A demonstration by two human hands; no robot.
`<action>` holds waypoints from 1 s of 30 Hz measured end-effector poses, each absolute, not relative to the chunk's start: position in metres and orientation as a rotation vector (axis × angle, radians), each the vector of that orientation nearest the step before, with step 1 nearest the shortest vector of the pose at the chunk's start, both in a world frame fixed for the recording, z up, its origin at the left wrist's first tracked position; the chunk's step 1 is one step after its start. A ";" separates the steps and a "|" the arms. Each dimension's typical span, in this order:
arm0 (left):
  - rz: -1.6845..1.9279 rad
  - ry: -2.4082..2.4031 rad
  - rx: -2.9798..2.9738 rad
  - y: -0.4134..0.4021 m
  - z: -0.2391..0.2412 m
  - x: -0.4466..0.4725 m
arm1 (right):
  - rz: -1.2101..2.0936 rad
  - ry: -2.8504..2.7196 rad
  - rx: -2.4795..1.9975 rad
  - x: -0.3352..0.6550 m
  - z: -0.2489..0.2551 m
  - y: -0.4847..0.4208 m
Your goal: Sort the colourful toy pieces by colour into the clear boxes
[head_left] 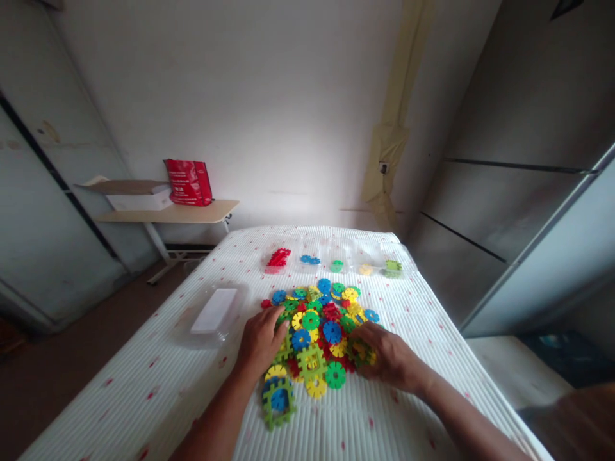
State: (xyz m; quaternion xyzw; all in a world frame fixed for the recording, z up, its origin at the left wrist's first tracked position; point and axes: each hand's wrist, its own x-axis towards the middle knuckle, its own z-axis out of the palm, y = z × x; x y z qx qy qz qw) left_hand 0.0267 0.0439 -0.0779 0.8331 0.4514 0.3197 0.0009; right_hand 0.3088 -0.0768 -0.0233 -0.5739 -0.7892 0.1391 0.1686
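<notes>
Pile [319,333] of notched plastic pieces, between your two hands. Your left hand [262,339] rests at its left flank, fingers half curled; cannot tell whether they grip anything. Your right hand [391,358] bends over its right flank, fingers curled about yellowish and light-green pieces, hold unclear. Step in hand looks like picking through the pile; a clean pick calls for you to pinch one piece by its rim, free of overlapping neighbours. Flat slotted discs [332,332], blue, green and yellow, lie at odd tilts, red showing between; light-green square frames [303,365] on the pile's near side. Beyond the pile, clear compartments [324,246] hold pieces grouped by colour. Left of the pile, a clear container [206,341].
</notes>
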 end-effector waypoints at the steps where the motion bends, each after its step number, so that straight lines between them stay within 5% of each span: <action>1: 1.011 1.411 2.613 0.044 -0.078 0.026 | 0.420 -2.224 -1.608 0.310 -0.021 -0.076; 7: 1.016 1.414 2.598 0.046 -0.081 0.026 | 0.215 -1.912 -1.629 0.362 0.000 -0.041; 12: 1.028 1.427 2.589 0.046 -0.081 0.026 | -0.287 -1.457 -2.157 0.423 0.018 0.010; 20: 1.057 1.403 2.551 0.042 -0.076 0.026 | -0.246 -1.357 -2.519 0.433 0.028 0.053; 30: 1.002 1.406 2.566 0.042 -0.077 0.027 | -0.260 -1.640 -2.035 0.385 0.015 0.056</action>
